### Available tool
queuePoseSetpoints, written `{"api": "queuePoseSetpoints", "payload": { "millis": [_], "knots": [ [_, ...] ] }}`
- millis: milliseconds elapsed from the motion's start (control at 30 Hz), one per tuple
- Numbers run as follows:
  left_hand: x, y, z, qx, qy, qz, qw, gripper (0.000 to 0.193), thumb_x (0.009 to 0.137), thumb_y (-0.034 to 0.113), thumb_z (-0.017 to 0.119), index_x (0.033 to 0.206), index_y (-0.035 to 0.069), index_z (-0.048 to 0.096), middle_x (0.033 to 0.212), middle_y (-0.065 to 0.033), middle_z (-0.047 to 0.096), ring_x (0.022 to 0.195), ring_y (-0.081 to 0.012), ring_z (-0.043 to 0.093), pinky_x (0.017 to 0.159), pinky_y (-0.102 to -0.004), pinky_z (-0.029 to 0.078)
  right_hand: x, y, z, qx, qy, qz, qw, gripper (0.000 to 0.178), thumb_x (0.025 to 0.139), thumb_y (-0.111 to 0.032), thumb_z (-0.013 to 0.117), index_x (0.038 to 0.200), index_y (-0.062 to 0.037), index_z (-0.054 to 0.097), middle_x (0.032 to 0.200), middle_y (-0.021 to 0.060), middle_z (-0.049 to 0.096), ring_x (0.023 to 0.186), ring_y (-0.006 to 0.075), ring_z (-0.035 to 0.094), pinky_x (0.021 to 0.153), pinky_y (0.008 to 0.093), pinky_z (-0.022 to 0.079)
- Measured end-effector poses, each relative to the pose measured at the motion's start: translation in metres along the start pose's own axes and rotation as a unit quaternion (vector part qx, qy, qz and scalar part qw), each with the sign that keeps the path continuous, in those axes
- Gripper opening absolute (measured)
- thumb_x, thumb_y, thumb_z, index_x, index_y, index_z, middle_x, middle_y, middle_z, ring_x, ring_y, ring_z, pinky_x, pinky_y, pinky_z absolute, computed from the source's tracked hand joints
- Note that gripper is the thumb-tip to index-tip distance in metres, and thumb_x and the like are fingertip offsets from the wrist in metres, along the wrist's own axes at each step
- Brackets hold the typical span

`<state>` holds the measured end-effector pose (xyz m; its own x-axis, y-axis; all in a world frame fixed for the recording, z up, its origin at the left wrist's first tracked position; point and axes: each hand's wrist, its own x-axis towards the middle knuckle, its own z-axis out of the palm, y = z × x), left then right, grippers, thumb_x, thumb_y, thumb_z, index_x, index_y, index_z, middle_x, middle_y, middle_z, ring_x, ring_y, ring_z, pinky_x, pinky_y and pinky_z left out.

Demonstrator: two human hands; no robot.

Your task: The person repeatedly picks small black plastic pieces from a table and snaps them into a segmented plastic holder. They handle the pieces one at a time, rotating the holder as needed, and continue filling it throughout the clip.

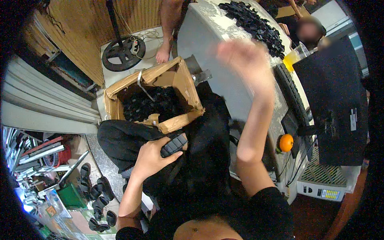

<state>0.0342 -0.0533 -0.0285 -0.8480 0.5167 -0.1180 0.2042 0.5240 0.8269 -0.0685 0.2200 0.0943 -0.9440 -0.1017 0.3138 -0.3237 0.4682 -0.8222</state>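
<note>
Black block (174, 145), made up of small pieces side by side, sits in the person's left hand (154, 158), above the dark trousers and just this side of the cardboard box (186, 86). That hand's grip is clamped on the block, the thumb along its near side. The right hand (246, 58) is up over the bench (204, 44), near the heap of black pieces (260, 26) spread on top; it's a blur from here, so I can't tell whether its grip is apart or together. The box stands with its flaps up, and loose black bits (152, 105) lie inside it. Further along the bench I see a clear cup (295, 57) with something yellow in it, a keyboard (294, 90), a black monitor (332, 104) and an orange fruit (286, 143). Someone else's bare foot (163, 54) rests on the floor beyond the box, beside a round black stand base (123, 54).
</note>
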Motion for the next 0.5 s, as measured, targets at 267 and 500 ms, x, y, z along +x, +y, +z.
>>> {"api": "queuePoseSetpoints", "payload": {
  "millis": [267,500],
  "knots": [
    [-0.008,0.002,-0.001,0.027,0.096,-0.034,0.994,0.041,0.078,0.034,0.072,0.104,0.004,0.064,0.085,-0.0187,0.067,0.079,-0.0363,0.066,0.068,-0.0420,0.053,0.169,0.175,-0.119,-0.443,0.133,0.072,0.884,0.024,0.079,-0.030,0.068,0.089,-0.0084,0.074,0.090,0.0223,0.068,0.084,0.0368,0.067,0.080,0.0436,0.052],
    [-0.007,0.002,-0.004,0.036,0.092,-0.043,0.994,0.042,0.077,0.035,0.072,0.105,0.004,0.065,0.084,-0.0192,0.067,0.078,-0.0358,0.067,0.068,-0.0412,0.054,0.161,0.186,-0.090,-0.498,0.139,-0.017,0.856,0.027,0.069,-0.025,0.078,0.077,-0.0012,0.069,0.089,0.0168,0.065,0.086,0.0315,0.063,0.079,0.0399,0.051]
  ]
}}
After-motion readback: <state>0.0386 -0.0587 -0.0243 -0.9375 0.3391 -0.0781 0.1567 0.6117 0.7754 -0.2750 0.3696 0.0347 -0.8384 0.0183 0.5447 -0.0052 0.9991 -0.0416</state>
